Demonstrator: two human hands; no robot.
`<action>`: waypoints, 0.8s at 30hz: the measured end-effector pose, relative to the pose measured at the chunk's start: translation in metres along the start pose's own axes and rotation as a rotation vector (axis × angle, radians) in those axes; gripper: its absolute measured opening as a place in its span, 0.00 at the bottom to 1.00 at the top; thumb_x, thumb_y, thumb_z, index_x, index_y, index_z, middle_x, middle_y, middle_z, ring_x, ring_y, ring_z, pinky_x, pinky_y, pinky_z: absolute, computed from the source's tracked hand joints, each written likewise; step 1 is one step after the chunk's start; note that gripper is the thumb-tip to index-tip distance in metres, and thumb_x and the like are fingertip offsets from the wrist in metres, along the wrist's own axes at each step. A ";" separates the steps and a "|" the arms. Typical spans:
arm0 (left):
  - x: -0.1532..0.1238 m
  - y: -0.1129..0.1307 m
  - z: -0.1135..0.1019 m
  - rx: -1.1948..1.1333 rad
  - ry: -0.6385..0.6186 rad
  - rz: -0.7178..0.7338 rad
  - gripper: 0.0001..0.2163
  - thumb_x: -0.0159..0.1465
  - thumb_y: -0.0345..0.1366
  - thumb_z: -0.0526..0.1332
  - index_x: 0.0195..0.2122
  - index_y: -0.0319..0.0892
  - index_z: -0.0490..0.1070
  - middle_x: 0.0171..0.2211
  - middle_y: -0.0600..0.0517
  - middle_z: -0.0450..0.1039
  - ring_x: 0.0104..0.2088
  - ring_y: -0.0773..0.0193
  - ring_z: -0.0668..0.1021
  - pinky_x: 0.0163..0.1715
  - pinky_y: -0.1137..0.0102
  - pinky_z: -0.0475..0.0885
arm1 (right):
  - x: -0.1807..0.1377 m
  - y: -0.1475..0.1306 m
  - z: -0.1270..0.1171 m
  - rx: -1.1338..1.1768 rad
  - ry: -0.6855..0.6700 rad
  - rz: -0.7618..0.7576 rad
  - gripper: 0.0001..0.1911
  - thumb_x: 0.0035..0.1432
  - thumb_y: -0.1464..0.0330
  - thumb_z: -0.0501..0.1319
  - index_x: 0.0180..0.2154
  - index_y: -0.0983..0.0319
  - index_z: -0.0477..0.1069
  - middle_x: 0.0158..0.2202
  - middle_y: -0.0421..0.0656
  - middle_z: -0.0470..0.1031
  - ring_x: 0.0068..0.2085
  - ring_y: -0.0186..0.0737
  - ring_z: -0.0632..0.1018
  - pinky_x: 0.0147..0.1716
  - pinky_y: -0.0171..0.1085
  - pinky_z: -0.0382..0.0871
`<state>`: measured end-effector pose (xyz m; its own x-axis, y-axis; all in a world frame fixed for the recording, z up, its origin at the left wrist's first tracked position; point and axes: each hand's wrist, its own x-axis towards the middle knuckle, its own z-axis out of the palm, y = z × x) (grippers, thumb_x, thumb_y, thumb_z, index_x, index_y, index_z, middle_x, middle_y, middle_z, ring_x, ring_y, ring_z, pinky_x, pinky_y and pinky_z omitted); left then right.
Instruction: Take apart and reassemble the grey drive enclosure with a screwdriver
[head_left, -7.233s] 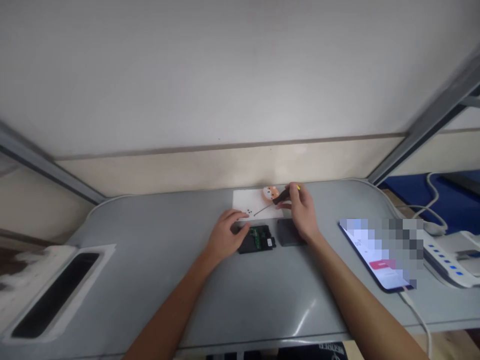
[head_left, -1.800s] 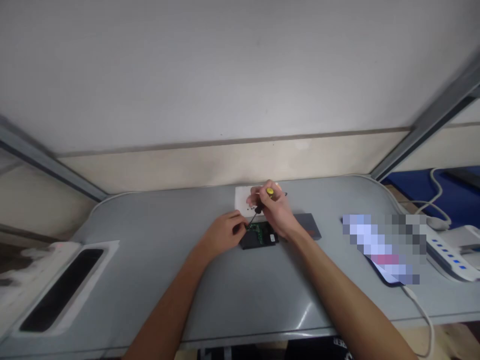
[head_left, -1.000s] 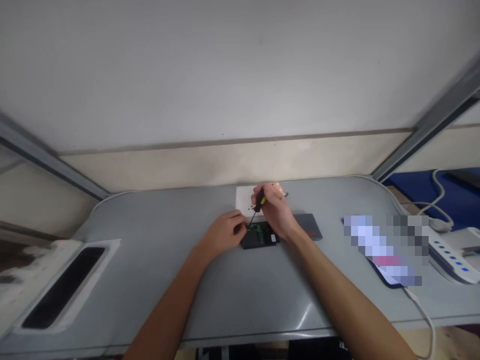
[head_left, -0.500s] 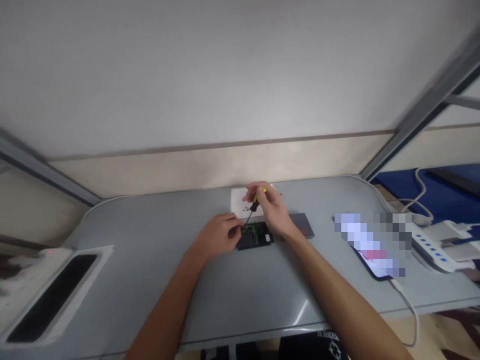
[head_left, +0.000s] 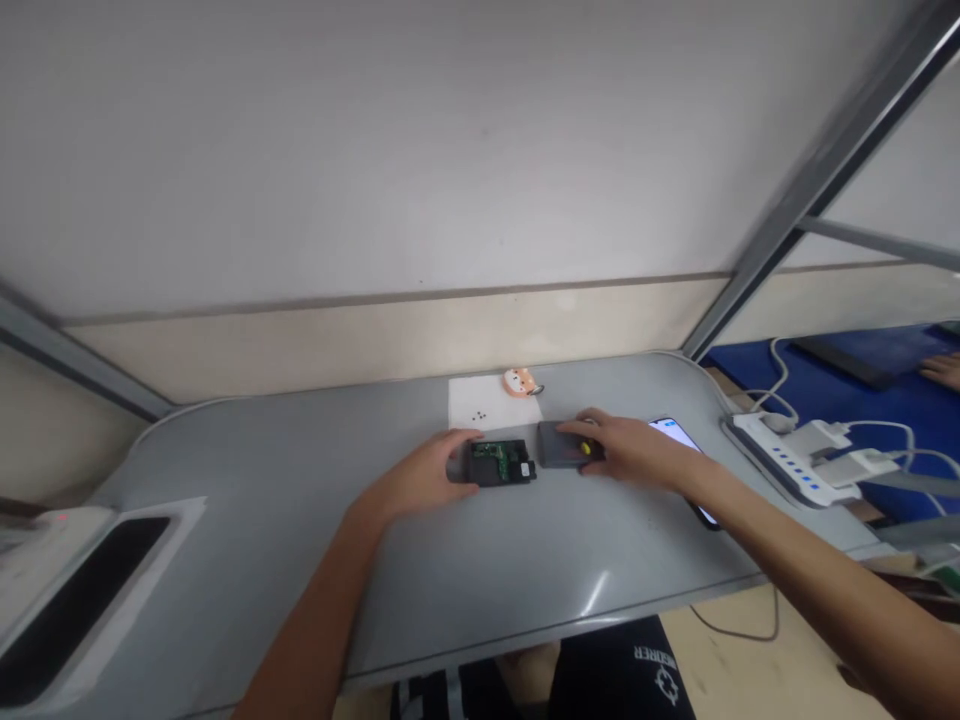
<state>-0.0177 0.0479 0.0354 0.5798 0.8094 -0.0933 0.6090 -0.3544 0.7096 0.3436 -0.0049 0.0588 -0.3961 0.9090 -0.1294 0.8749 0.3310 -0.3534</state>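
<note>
My left hand [head_left: 427,472] grips the left end of a small black open case [head_left: 501,465] with a green circuit board inside, lying on the grey table [head_left: 465,570]. My right hand [head_left: 630,452] reaches across a flat grey cover [head_left: 556,444] just right of the case, fingers lying on it. The yellow end of a small screwdriver [head_left: 586,449] peeks out under those fingers. Behind the case lies a white paper sheet [head_left: 501,403] with a few tiny dark screws [head_left: 477,414].
A small orange cartoon figure [head_left: 519,381] sits at the paper's far edge. A phone [head_left: 677,434] lies partly under my right wrist. At right is a white power strip [head_left: 772,455] with plugs and cables. A white tray with a dark slot [head_left: 75,590] sits at left. Another person's hand [head_left: 946,368] shows far right.
My right hand left the circuit board, where it held the screwdriver upright, and moved right onto the grey cover. The view swung right. My left hand stays on the case.
</note>
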 end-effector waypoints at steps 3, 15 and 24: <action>0.004 -0.006 0.009 0.039 0.057 0.069 0.32 0.57 0.41 0.74 0.64 0.53 0.72 0.58 0.45 0.76 0.50 0.49 0.80 0.51 0.57 0.77 | 0.004 0.003 -0.006 0.124 0.003 -0.007 0.32 0.60 0.63 0.67 0.65 0.50 0.71 0.59 0.48 0.77 0.49 0.54 0.82 0.49 0.48 0.73; 0.012 -0.002 0.018 0.068 0.108 0.073 0.36 0.53 0.43 0.77 0.63 0.52 0.72 0.49 0.48 0.79 0.45 0.52 0.81 0.46 0.62 0.76 | 0.030 -0.046 0.019 0.082 0.027 -0.153 0.35 0.53 0.67 0.73 0.63 0.51 0.73 0.57 0.48 0.76 0.44 0.51 0.81 0.43 0.43 0.72; 0.011 0.003 0.017 0.079 0.097 0.086 0.38 0.49 0.38 0.79 0.63 0.53 0.72 0.56 0.46 0.77 0.54 0.45 0.80 0.52 0.55 0.75 | 0.055 -0.060 0.018 0.334 0.073 -0.264 0.31 0.55 0.62 0.74 0.61 0.50 0.74 0.57 0.47 0.76 0.47 0.48 0.80 0.47 0.45 0.72</action>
<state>0.0000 0.0481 0.0247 0.5791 0.8145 0.0357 0.6022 -0.4569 0.6547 0.2647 0.0211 0.0563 -0.5636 0.8233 0.0673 0.6030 0.4657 -0.6477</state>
